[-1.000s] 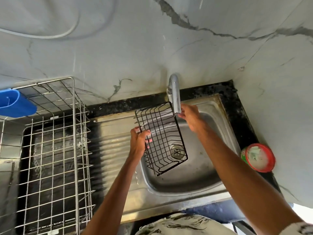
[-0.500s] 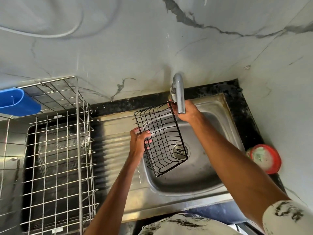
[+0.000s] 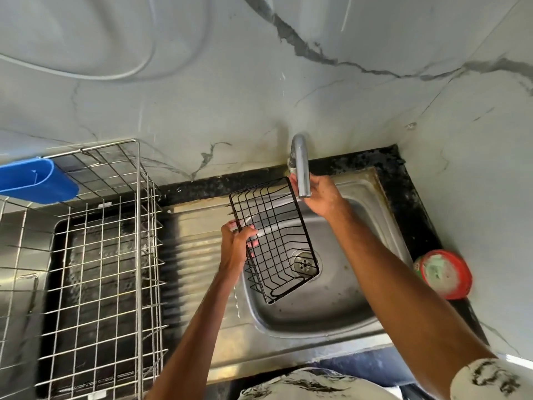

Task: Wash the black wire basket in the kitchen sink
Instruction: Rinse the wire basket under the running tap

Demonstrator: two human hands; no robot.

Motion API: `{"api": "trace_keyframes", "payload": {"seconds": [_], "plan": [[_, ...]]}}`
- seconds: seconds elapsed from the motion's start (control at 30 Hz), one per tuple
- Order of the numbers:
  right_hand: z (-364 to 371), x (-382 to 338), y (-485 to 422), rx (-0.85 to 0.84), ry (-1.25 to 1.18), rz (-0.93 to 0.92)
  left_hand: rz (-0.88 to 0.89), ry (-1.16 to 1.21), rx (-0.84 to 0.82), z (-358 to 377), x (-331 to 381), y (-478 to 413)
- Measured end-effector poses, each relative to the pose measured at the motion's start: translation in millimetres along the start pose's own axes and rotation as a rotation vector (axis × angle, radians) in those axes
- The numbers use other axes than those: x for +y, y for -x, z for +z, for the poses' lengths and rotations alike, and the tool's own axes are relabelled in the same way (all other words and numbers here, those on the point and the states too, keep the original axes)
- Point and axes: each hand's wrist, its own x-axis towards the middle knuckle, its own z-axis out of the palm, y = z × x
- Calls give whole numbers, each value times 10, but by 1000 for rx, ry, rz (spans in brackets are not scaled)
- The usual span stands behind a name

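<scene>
left grip (image 3: 235,249): clamped on black wire basket (image 3: 274,241) rim, above sink (image 3: 331,313)
right grip (image 3: 323,197): moved in behind tap (image 3: 301,168); grasp unclear
task: no water visible, rinse probably next

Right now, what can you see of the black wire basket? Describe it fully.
The black wire basket is a rectangular, open-topped grid of thin black-coated wire. It is empty and held tilted above the sink, with the drain showing through its mesh. The left hand grips its left rim, fingers curled through the wires. The right hand is at its far corner beside the faucet; whether it grips the basket is unclear.
</scene>
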Motion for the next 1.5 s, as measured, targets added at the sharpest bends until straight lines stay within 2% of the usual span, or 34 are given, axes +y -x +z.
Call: {"api": "trace_keyframes", "payload": {"seconds": [0.07, 0.17, 0.23, 0.37, 0.43, 0.5, 0.57, 0.63, 0.73, 0.83, 0.97, 1.13, 1.2, 1.4, 1.5], "plan": [[-94, 43, 244, 13, 192, -70, 13, -3, -19, 14, 7, 100], [-319, 144, 690, 19, 620, -240, 35, -73, -47, 71, -28, 225], [-483, 250, 999, -5, 771, -312, 38, -123, -43, 133, -30, 333], [-724, 522, 1543, -143, 848, -441, 52, -178, -28, 311, -3, 626], [-769, 649, 1737, -230, 865, -397, 52, -162, -45, 414, 9, 787], [-734, 700, 1948, -242, 930, -315, 8, -124, -101, 507, 46, 901], [-739, 671, 2137, -240, 966, -310, -45, -17, -206, 595, 100, 1017], [-759, 563, 2304, -182, 999, -374, -46, 72, -302, 672, 187, 1139], [-862, 410, 2412, -103, 1222, -481, -38, 161, -408, 779, 328, 1350], [-1017, 377, 2373, 44, 1397, -476, -24, 109, -502, 885, 453, 1530], [-1317, 373, 2193, 108, 1277, -304, 86, -148, -592, 934, 553, 1693], [-1156, 406, 2533, 154, 1214, -398, 191, -354, -651, 881, 693, 1820], [-1109, 392, 2622, 113, 1195, -466, 229, -365, -651, 817, 752, 1861], [-1041, 368, 2753, 48, 1190, -485, 313, -308, -668, 597, 823, 1936], [-988, 435, 2837, 27, 1201, -554, 341, -278, -648, 550, 769, 1959]]}}
